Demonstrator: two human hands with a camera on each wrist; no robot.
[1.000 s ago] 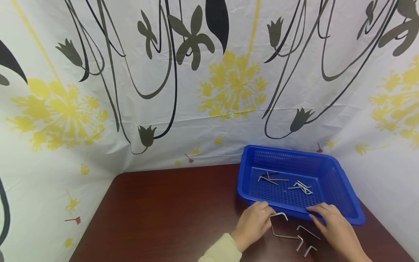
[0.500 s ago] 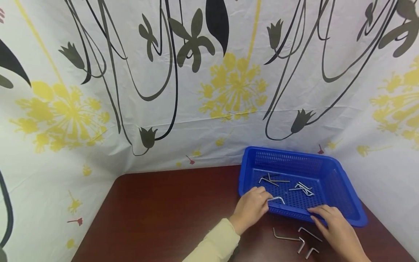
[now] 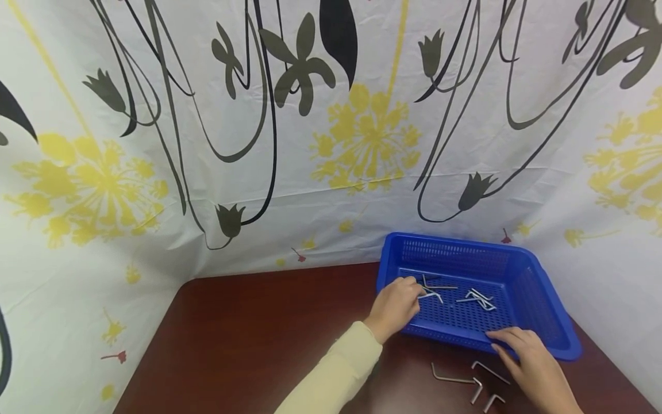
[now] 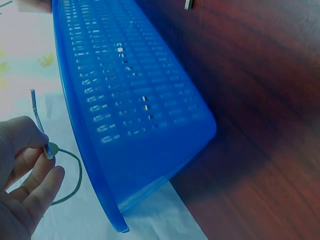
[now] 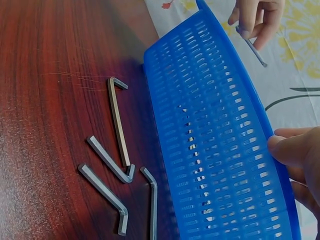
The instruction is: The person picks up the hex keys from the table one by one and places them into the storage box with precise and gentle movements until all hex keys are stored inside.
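My left hand [image 3: 397, 305] pinches an L-shaped hex key [image 3: 433, 296] between thumb and fingers, over the left part of the blue plastic basket [image 3: 450, 337]. In the left wrist view this hex key [image 4: 36, 112] stands out beyond the fingertips, above the basket rim. My right hand [image 3: 532, 368] grips the basket's near rim, thumb outside and fingers over the edge, as the right wrist view shows. Inside the basket lie two loose groups of hex keys, one at the left and another hex key pile [image 3: 478, 299] nearer the middle.
Several more hex keys lie on the dark red-brown table [image 3: 269, 333] in front of the basket, among them a long hex key [image 5: 119, 122] and a thick hex key [image 5: 102, 187]. A flower-patterned cloth [image 3: 331, 218] hangs behind the table and at both sides.
My left hand has lifted the hex key from near the table, carrying it forward over the front rim into the space above the basket. The right hand keeps its grip on the rim.
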